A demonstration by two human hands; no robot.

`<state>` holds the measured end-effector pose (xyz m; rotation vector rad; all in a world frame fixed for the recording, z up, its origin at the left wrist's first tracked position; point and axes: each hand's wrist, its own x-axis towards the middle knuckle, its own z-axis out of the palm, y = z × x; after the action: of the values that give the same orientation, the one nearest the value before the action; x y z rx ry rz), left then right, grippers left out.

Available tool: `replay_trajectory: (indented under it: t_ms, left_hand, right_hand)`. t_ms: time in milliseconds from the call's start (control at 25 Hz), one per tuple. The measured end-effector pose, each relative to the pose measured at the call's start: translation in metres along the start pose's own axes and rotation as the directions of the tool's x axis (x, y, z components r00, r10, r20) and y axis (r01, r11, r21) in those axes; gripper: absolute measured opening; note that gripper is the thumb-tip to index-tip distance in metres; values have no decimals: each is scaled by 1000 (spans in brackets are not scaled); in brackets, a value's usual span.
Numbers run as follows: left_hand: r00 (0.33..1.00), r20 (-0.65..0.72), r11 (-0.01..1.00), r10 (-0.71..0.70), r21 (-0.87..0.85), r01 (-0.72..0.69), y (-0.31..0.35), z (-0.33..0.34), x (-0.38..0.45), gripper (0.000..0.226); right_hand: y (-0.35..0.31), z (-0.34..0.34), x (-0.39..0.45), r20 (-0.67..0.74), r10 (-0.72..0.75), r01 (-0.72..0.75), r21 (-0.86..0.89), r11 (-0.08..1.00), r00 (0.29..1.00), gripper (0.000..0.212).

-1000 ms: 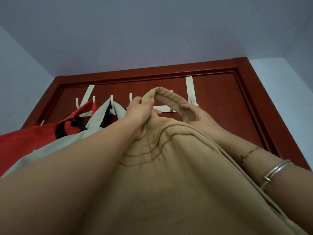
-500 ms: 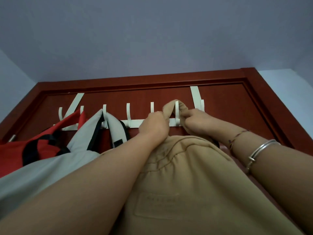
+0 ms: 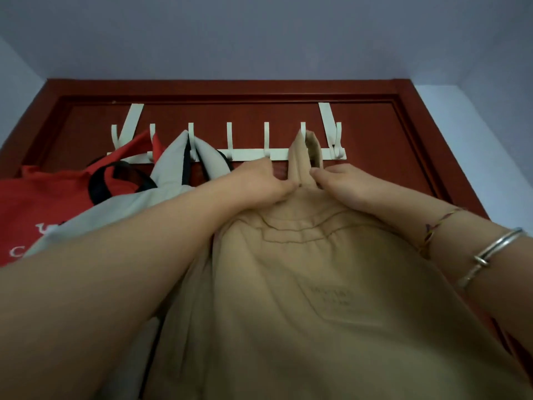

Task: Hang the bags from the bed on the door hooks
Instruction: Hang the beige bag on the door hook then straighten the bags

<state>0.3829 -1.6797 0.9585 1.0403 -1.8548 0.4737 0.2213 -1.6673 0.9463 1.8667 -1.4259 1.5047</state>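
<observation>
A tan backpack (image 3: 302, 284) fills the lower middle of the head view. Its top loop (image 3: 305, 151) is over a hook of the white over-door hook rack (image 3: 253, 153), second from the right. My left hand (image 3: 259, 180) grips the bag's top just left of the loop. My right hand (image 3: 343, 183) holds the top just right of it. A grey bag (image 3: 170, 168) hangs from the third hook from the left, and a red bag (image 3: 43, 197) from the hooks further left.
The rack hangs over the top of a dark red door (image 3: 375, 134) in a matching frame. Two hooks between the grey bag and the tan bag are bare, as is the rightmost hook (image 3: 338, 137). Pale walls and ceiling surround the door.
Both hands raised the tan bag's loop to the rack and slipped it over the hook. The hands have since slid down from the loop to the bag's top.
</observation>
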Motion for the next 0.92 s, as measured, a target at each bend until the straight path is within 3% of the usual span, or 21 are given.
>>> replay_trajectory:
  t_ms: [120,160,240,280,440,520,680,800,920]
  left_hand:
    - [950,288,988,-121,-57,143,-22,-14,-38,102]
    - [912,388,974,-133,-121,194,-29,-15,-49,106]
    - [854,503,914,-134,-271,303,-36,-10,-69,87]
    - [858,494,898,-139,-303,320,-37,-4,-79,73]
    - [963,245,966,-111,-202,163,-29,43,-101,34]
    - [965,240,964,-110,-212,162,-24,62,-109,21]
    - [932,333,951,-145,-211,224,-29,71,-127,18]
    - [957,224,950,-185,-210,233,-28,51,-136,21]
    - [973,133,956,-187,-202,211,-34,30,-138,26]
  right_hand:
    - [10,2,-41,30,35,-25,-268,963,999,57]
    - [16,0,-53,61,75,-55,-278,959,995,61]
    - [31,-7,-72,89,109,-83,-252,964,990,60]
    - [38,-9,-79,90,93,-70,-235,970,992,54]
    - [57,-2,-83,22,14,-9,-212,977,1000,32]
    - [67,8,-87,33,-7,15,-263,965,999,32]
    - [87,36,-113,45,-36,49,-326,944,998,37]
    - [76,42,-114,-67,-63,36,-342,939,996,37]
    - [53,46,-109,-85,-77,45,-327,944,993,37]
